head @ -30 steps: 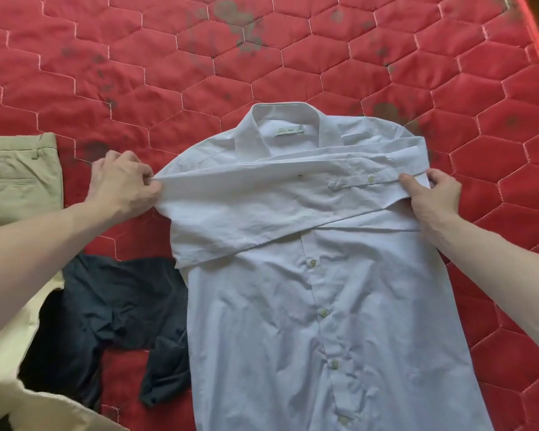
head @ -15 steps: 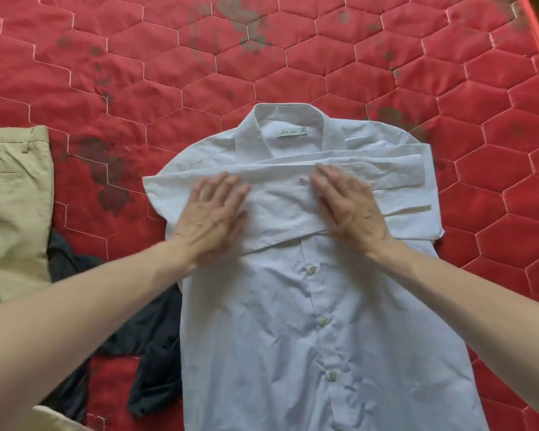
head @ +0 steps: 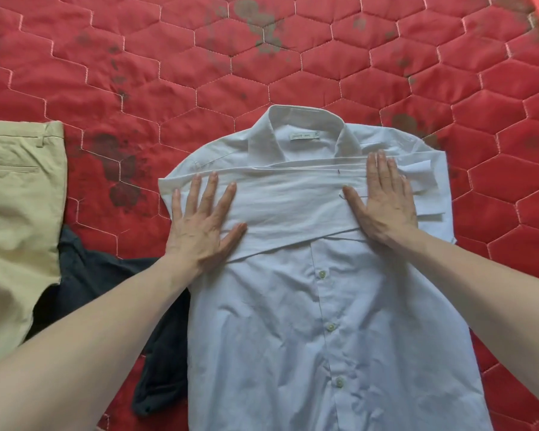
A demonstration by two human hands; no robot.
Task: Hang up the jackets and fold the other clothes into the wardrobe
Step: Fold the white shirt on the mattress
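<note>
While the white shirt [head: 339, 321] lies face up on the red quilted mattress [head: 199, 73], sleeves folded across its chest, I press both hands flat on that fold — left hand [head: 199, 231] near the left shoulder, right hand [head: 383, 206] near the right. My fingers are spread wide and grip nothing. Beige trousers [head: 16, 213] and a dark garment [head: 106, 275] lie to my left.

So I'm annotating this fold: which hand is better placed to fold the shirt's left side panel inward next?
Probably the left hand. It lies flat at the white shirt's left edge, beside the dark garment. The right hand presses the folded sleeves near the opposite edge and would have to cross over.
</note>
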